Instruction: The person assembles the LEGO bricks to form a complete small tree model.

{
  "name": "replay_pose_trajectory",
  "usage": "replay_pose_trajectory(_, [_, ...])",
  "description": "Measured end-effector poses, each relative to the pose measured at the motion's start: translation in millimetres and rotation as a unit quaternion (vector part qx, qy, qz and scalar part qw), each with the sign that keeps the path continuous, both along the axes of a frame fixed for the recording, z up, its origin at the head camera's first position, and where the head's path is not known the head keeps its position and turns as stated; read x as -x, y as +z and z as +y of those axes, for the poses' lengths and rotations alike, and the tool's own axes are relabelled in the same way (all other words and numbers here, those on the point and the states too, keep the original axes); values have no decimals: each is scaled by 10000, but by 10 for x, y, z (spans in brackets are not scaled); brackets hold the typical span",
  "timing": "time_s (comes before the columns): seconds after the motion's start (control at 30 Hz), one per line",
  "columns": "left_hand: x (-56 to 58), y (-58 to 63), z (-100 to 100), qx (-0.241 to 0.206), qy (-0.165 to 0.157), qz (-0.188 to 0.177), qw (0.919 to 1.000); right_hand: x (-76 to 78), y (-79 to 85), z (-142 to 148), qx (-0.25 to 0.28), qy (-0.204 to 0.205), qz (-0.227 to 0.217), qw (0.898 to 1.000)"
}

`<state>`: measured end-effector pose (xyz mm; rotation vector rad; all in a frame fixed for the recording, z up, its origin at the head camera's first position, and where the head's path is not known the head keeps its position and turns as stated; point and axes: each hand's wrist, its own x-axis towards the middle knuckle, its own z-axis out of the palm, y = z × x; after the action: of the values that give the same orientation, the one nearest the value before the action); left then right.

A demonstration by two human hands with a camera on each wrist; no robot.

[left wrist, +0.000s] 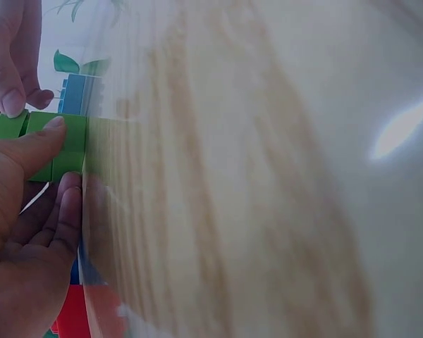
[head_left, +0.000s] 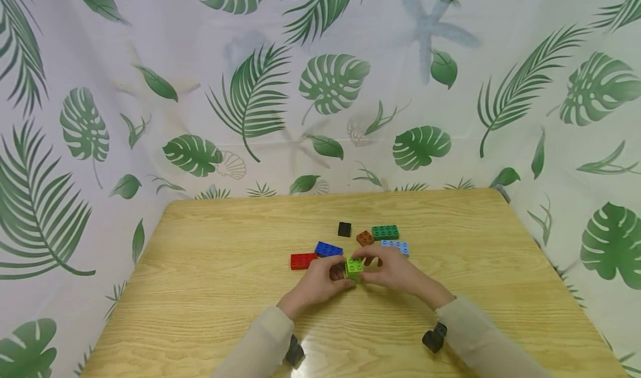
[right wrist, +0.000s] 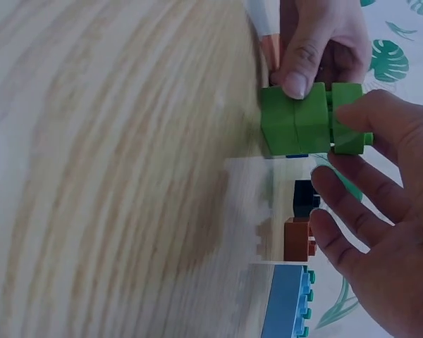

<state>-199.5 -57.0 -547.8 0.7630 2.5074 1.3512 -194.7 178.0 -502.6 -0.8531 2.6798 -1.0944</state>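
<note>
At the middle of the table both hands meet at a small stack of lime green bricks. My left hand (head_left: 320,282) grips the lower green bricks (right wrist: 289,127), its thumb flat on their near side. Those bricks stand on the table. With thumb and index finger my right hand (head_left: 395,269) pinches the top green brick (right wrist: 347,137), whose studs face up. A narrow gap with studs showing separates this top brick from the ones below. The right hand's other fingers are spread away from the stack.
Left of the stack lie a red brick (head_left: 302,261) and a blue brick (head_left: 328,249). Behind it are a black brick (head_left: 344,229), a brown brick (head_left: 365,237) and a dark green brick (head_left: 385,232). A light blue brick (head_left: 399,245) lies just beyond the right hand. A leaf-patterned cloth (head_left: 270,172) hangs behind the table.
</note>
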Motion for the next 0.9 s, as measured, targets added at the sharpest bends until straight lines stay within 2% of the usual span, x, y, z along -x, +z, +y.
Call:
replay_pose_trajectory(0.43, [-22,30,-4,18,67,-139,9999,-3,-7,-5,-128,92,-176,9997])
replay_pose_trajectory(0.9, [0,27,2,-16,80,-76,9999,13,46,-21,-312,237,186,9991])
